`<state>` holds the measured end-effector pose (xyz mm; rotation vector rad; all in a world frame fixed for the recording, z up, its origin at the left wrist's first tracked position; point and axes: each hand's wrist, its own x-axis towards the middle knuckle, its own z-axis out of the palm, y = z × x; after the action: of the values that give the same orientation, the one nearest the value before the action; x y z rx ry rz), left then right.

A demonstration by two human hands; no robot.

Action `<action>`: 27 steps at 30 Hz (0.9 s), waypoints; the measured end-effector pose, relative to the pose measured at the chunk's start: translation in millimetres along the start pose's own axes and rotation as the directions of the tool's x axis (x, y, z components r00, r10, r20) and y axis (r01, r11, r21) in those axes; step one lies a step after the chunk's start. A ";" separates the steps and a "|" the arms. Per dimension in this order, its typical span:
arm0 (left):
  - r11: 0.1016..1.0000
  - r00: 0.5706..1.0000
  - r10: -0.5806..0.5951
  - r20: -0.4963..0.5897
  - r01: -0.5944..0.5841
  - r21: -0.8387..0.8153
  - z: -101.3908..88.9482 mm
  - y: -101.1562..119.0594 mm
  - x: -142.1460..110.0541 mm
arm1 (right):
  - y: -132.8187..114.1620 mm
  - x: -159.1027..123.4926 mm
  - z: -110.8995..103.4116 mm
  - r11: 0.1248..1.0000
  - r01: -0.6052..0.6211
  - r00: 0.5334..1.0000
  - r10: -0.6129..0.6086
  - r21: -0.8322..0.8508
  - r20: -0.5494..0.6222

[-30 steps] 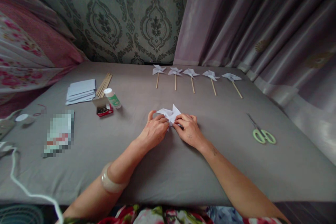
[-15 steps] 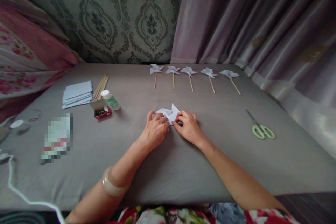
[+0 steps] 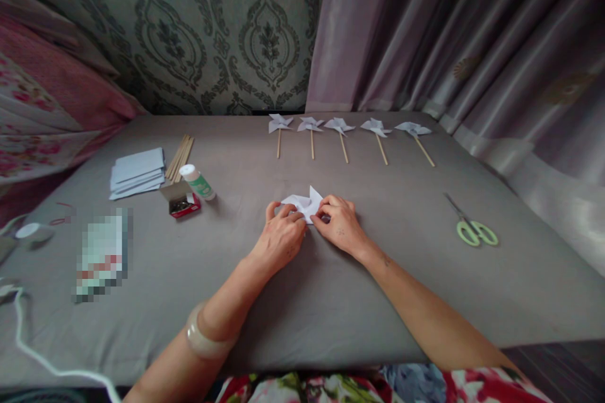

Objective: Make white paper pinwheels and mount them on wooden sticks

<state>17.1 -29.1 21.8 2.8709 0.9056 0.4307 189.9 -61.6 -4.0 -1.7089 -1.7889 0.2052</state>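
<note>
A white paper pinwheel (image 3: 307,203) without a visible stick lies in front of me, one pointed blade standing up at its far side. My left hand (image 3: 283,228) is closed on its left and near side, fingers pressed at the centre. At its right edge, my right hand (image 3: 341,221) pinches the paper between thumb and fingers. Both hands partly cover the pinwheel, so its near side is hidden. Farther back, a row of several finished-looking pinwheels on sticks (image 3: 340,128) lies on the grey cloth (image 3: 378,289).
To the left are a stack of white paper (image 3: 137,173), wooden sticks (image 3: 179,157), a glue bottle (image 3: 197,182) and an open red box (image 3: 182,204) of small metal pieces. Green-handled scissors (image 3: 472,230) lie right. A white cable (image 3: 57,364) runs along the left front edge.
The view has shifted slightly. Both hands keep their hold on the paper pinwheel, with only slight finger movement.
</note>
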 end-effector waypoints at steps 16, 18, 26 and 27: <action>1.000 1.000 -0.010 -0.025 0.011 0.018 -2.6 3.3 1.0 | 1.6 3.2 3.4 1.000 -0.021 1.000 0.021 -0.021 0.013; 1.000 1.000 -0.010 -0.020 0.010 0.023 -3.3 3.8 1.2 | 2.0 3.1 4.2 1.000 -0.019 1.000 0.019 -0.012 -0.004; 0.999 1.000 0.004 -0.029 -0.003 0.051 1.1 3.2 0.7 | 0.1 3.9 3.6 0.998 -0.066 0.998 0.067 -0.018 0.024; 0.999 1.000 0.004 -0.026 -0.003 0.053 1.3 3.1 0.7 | -0.2 4.0 3.3 0.997 -0.070 0.997 0.071 -0.020 0.028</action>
<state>19.7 -31.3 21.2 2.9214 0.9298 0.4525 188.1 -56.8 -5.1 -1.7926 -1.7577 0.2441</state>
